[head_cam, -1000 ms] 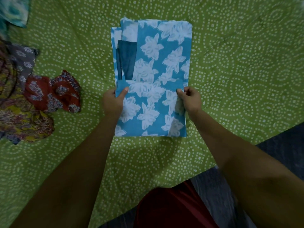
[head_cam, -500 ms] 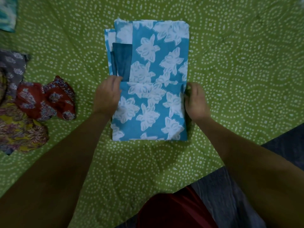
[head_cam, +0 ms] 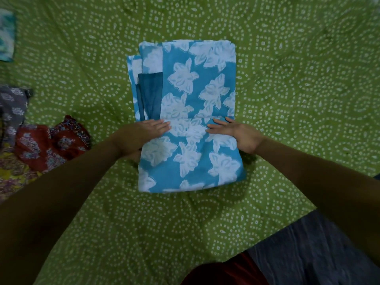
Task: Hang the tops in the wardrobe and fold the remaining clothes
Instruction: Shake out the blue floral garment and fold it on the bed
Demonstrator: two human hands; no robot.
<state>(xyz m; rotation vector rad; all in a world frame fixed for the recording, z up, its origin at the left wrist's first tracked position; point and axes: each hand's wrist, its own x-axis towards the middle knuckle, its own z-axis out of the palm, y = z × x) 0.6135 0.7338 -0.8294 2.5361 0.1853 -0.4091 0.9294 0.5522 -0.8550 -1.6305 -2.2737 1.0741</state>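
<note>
A blue garment with white flowers (head_cam: 191, 112) lies folded in a long rectangle on the green dotted bedsheet (head_cam: 298, 99). Its near end is folded up over the middle, and a darker blue strip shows at its left side. My left hand (head_cam: 148, 132) lies flat on the left part of the folded flap, fingers straight and pointing right. My right hand (head_cam: 232, 132) lies flat on the right part, fingers straight and pointing left. Both palms press the cloth down.
At the left edge lies a heap of crumpled clothes: a red floral piece (head_cam: 51, 145), a grey floral piece (head_cam: 12, 105) and a yellow-purple one (head_cam: 12, 173). A teal cloth (head_cam: 6, 38) lies far left. The bed's edge and dark floor (head_cam: 308, 254) are at the lower right.
My hands let go of the flap's side edges and moved inward onto its top, now lying flat. The flap has settled down on the garment.
</note>
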